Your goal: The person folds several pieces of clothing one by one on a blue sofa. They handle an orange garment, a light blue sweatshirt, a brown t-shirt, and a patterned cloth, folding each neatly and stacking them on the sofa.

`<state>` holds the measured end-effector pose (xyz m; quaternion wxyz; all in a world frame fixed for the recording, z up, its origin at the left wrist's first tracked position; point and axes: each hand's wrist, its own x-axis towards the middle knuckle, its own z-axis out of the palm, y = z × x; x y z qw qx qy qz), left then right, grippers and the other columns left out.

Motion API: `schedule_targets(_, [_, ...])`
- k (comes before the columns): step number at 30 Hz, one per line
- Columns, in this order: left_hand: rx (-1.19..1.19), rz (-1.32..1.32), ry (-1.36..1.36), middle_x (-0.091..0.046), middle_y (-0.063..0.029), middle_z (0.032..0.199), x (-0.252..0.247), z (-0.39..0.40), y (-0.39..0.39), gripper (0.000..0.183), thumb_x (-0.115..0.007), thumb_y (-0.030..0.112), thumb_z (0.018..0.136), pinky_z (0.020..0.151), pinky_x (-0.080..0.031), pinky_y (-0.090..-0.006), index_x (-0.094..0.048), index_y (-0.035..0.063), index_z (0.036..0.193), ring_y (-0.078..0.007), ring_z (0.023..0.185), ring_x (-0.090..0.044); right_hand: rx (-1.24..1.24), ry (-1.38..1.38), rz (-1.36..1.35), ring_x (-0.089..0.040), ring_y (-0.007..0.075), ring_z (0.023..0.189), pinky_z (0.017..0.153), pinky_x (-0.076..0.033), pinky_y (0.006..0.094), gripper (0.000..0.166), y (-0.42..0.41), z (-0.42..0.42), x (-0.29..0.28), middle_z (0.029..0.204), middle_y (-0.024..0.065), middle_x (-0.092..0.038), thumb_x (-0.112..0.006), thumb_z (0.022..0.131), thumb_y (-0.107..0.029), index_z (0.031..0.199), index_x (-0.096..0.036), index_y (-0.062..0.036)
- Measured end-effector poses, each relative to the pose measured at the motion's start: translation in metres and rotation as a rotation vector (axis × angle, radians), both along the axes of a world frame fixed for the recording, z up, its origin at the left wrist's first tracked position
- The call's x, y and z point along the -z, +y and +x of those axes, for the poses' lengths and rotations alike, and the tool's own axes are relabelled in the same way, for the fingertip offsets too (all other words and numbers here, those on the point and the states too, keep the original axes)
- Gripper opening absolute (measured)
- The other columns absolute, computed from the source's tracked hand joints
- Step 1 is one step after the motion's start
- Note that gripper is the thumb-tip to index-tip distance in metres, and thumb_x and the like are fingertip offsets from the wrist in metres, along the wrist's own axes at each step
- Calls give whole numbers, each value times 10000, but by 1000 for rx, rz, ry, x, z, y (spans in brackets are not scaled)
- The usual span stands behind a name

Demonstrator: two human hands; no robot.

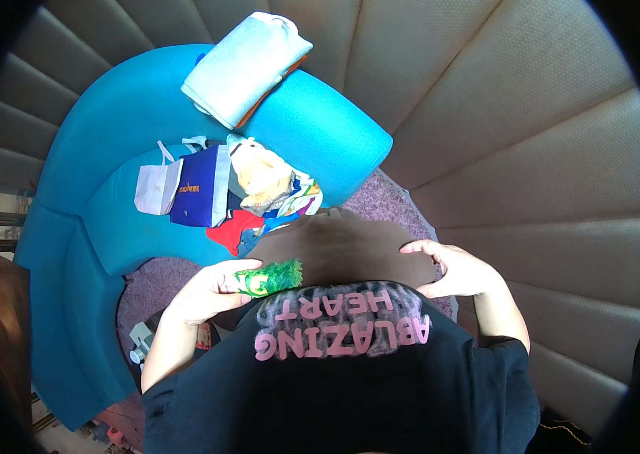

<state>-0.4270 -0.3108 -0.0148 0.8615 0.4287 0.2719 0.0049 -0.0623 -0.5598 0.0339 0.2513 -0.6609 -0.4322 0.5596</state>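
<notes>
A brown garment (348, 247) with a green and yellow print (272, 278) is stretched across in front of my body. My left hand (206, 292) grips its left side at the printed part, thumb and fingers on the cloth. On the other side, my right hand (459, 271) holds the right edge between thumb and fingers. Just beyond the garment, a pile of clothes lies on the blue sofa (121, 187): a cream piece (263, 173), a multicoloured patterned piece (306, 196) and a red piece (235, 230). The garment's far edge partly hides this pile.
A white paper bag (156, 190) and a dark blue paper bag (200, 187) stand on the sofa seat. Folded pale blue cloth (246, 68) rests over the backrest. Padded brown wall panels (524, 187) curve along the right. Purple carpet (155, 284) shows below.
</notes>
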Motion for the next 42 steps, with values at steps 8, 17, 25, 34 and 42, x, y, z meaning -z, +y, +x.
schedule_targets(8, [78,765,276,-683,-40,881,-22,9,-15,431,-788,60,786,715,-522,-264,-645,38,1192,-96,778,-631,-83,-705,306,-614,278,818,868,-438,396,320,5,-26,-18,810,80,-641,-808,651,-199,900,-633,-102])
schedule_targets(17, [193,1233,16,-607,-128,1118,-10,0,3,197,-756,64,790,851,-480,-328,-657,53,960,-219,981,-612,-145,-291,434,-596,271,917,838,-489,361,396,0,-9,18,998,97,-587,-797,695,-178,983,-549,-64])
schedule_targets(25, [372,797,-121,-607,-50,1201,63,3,7,592,-744,16,809,947,-478,-302,-482,46,1339,-125,1085,-579,-442,-101,264,-425,265,1334,1114,-336,417,954,-2,13,52,1474,172,-399,-857,712,-289,1479,-347,-41])
schedule_targets(34, [92,612,34,-689,-33,1094,103,-7,17,224,-657,106,936,906,-484,-298,-670,-2,1132,-108,998,-603,-42,262,141,-484,200,1249,1060,-389,391,673,-7,-14,96,1333,125,-541,-758,819,-208,1388,-456,-13])
schedule_targets(42, [-221,730,-59,-664,-83,1162,75,13,80,350,-621,205,965,924,-478,-329,-596,-12,1238,-143,1047,-596,672,184,526,-575,164,1102,965,-458,340,450,74,-19,84,1198,86,-624,-588,891,-133,1315,-518,-1])
